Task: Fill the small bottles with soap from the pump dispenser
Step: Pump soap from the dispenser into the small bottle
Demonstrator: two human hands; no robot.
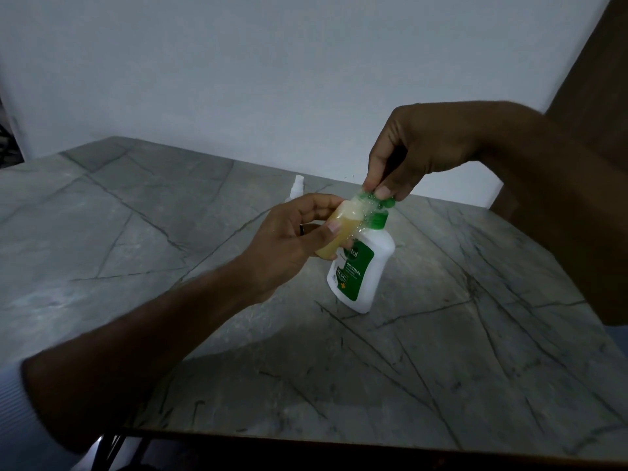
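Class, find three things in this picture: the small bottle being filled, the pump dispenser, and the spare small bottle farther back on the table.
small bottle (339, 232), head view, amber-filled body.
pump dispenser (370, 266), head view, white body beside the green label.
spare small bottle (58, 189), head view, pale upper part.

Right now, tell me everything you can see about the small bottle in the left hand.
The small bottle is clear plastic, mostly filled with yellowish soap, pale foam near its top. It is tilted, mouth up against the green pump head of the white dispenser. The left hand wraps its lower body, thumb across the front; the right hand presses the pump. No cap shows.
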